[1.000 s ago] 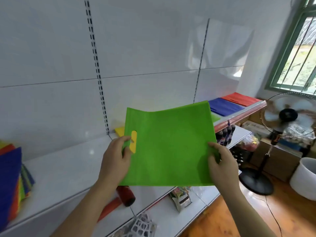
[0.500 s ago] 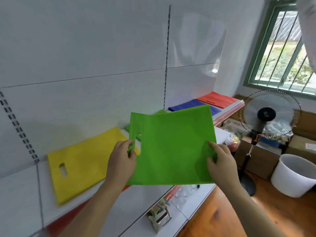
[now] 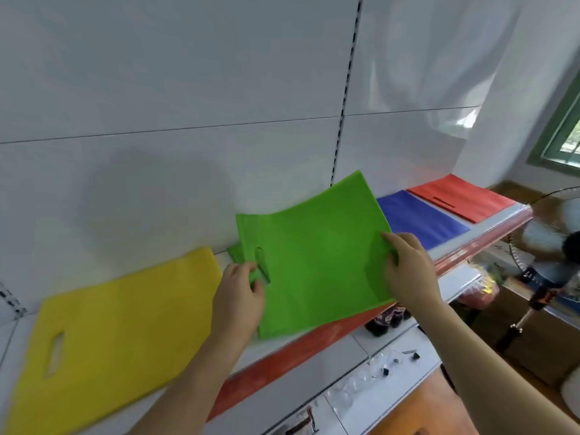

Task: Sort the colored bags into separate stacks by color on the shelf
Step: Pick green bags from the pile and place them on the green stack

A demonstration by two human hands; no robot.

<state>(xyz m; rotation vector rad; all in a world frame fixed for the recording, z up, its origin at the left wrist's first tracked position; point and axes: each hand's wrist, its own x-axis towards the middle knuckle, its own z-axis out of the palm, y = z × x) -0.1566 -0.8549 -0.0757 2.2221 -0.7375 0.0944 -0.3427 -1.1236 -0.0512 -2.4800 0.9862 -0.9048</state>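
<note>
Green bag (image 3: 314,265): held flat just over the shelf (image 3: 477,237), between yellow stack (image 3: 125,315) and blue stack (image 3: 420,221); handle slot leftward, long axis left-right. My left hand (image 3: 240,299) pinches its slot edge; right hand (image 3: 408,271) grips the opposite edge.

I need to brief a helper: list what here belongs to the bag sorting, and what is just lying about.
Part of the job:
green bag, held by left hand and right hand
yellow bag
blue bag
red bag
shelf

Just lying about:
fan
dark bottles on the lower shelf
</note>
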